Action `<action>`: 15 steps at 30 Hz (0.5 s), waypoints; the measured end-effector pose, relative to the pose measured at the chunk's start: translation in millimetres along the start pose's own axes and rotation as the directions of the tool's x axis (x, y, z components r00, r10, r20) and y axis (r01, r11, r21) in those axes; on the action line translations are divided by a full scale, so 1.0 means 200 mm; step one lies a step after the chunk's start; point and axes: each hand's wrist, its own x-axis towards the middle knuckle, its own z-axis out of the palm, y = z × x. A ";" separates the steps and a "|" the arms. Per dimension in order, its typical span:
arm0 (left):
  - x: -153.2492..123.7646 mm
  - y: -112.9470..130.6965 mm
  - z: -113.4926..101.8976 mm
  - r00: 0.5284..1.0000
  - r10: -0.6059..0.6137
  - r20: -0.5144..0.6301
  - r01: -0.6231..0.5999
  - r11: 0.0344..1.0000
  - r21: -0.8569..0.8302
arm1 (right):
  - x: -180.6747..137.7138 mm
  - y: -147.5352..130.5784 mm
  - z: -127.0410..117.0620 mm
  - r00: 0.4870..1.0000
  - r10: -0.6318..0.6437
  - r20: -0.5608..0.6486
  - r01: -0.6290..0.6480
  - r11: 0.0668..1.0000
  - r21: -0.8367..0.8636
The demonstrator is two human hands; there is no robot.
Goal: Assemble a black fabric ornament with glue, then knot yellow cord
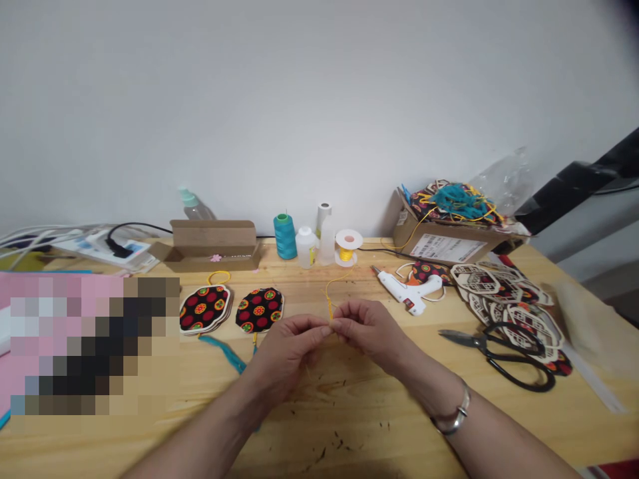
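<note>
My left hand (299, 339) and my right hand (362, 329) meet over the middle of the table, fingertips pinched together on a yellow cord (329, 296). The cord runs back from my fingers toward a white spool of yellow cord (346, 254). Left of my hands lies a dark floral fabric piece (259, 310) with a teal and yellow tassel partly hidden behind my left hand. Beside it is a stack of similar floral pieces (204, 309) with a yellow loop above and a teal tassel (224, 352) below. My fingers hide the cord's end.
Black-handled scissors (499, 352), a white glue gun (409, 290) and patterned cutouts (504, 293) lie right. Behind stand a teal thread cone (285, 237), clear bottles (306, 249), an open cardboard box (214, 256) and a filled carton (444, 247). Pixelation covers the left side.
</note>
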 end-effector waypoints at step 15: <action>0.00 0.06 0.02 0.974 0.079 -0.211 -0.068 0.996 0.057 | -0.03 -0.02 -0.03 0.954 -0.297 -0.025 0.239 0.814 -0.530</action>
